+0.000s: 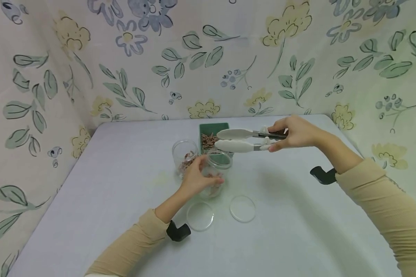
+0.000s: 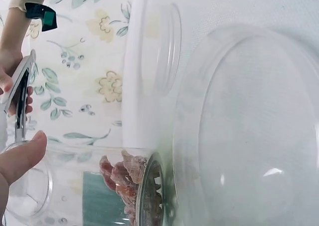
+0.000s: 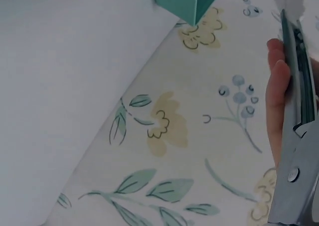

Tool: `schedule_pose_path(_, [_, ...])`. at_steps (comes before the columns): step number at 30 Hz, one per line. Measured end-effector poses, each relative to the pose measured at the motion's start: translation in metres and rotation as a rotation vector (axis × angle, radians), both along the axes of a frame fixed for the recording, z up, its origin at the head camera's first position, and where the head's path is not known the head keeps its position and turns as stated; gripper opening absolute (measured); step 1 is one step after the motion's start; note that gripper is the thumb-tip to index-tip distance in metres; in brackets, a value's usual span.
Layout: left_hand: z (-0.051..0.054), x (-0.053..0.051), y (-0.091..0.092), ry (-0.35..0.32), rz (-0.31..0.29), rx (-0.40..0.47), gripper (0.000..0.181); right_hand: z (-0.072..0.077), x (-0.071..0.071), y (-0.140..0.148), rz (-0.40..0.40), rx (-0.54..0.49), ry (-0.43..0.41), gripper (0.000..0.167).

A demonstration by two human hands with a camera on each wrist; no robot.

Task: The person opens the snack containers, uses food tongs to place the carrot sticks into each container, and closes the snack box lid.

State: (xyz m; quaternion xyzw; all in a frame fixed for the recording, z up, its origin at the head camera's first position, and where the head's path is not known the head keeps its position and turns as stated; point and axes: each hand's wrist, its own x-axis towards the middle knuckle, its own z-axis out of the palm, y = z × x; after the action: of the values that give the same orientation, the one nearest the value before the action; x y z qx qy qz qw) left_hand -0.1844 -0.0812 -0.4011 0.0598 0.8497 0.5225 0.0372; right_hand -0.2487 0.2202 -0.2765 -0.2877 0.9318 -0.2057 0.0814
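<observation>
Left hand (image 1: 195,179): curled round jar (image 1: 215,169). Right hand (image 1: 294,132): grips tongs (image 1: 236,146), tips parted. Beyond left hand: box (image 1: 213,126), brown strips (image 1: 207,141) inside. Left of it: second jar (image 1: 183,147). On its near side: lids (image 1: 242,209). Handling advice: brace jar upright; squeeze tongs lightly.

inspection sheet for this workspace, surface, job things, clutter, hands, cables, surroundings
Surface: white tabletop, material unclear
Job's things: clear cylindrical jar and second jar, plastic or glass, both holding brown pieces; green rectangular box holding brown strips; two clear round lids on the tabletop; white-tipped metal tongs
Clutter: nothing seen
Hands: left hand grips the first jar; right hand holds the tongs off the tabletop
Cables: nothing seen
Surroundings: white floral fabric behind and at both sides
</observation>
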Motion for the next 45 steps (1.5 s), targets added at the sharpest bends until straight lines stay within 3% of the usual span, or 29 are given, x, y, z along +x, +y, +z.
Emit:
schedule_pose_path(4, [0.000, 0.003, -0.003, 0.014, 0.004, 0.000, 0.089, 0.005, -0.008, -0.006, -0.066, 0.075, 0.029, 0.065])
schedule_pose_path(7, [0.000, 0.006, -0.006, 0.027, -0.003, 0.002, 0.089, 0.007, -0.017, -0.015, -0.065, 0.181, 0.101, 0.066])
schedule_pose_path(14, [0.001, 0.013, -0.015, 0.032, 0.010, -0.021, 0.085, 0.018, -0.034, -0.043, 0.026, 0.447, 0.295, 0.052])
schedule_pose_path(19, [0.001, 0.014, -0.020, 0.026, 0.022, -0.062, 0.085, 0.027, -0.042, -0.068, 0.068, 0.591, 0.348, 0.038])
schedule_pose_path(28, [0.007, 0.021, -0.027, 0.013, 0.022, -0.048, 0.086, 0.042, -0.055, -0.128, 0.015, 0.826, 0.233, 0.029])
schedule_pose_path(35, [0.008, 0.028, -0.033, -0.002, 0.036, -0.054, 0.086, 0.028, -0.059, -0.161, 0.033, 0.968, 0.201, 0.026])
schedule_pose_path(45, [0.018, 0.030, -0.044, 0.008, 0.056, -0.021, 0.088, 0.019, -0.069, -0.159, 0.033, 0.955, 0.148, 0.026])
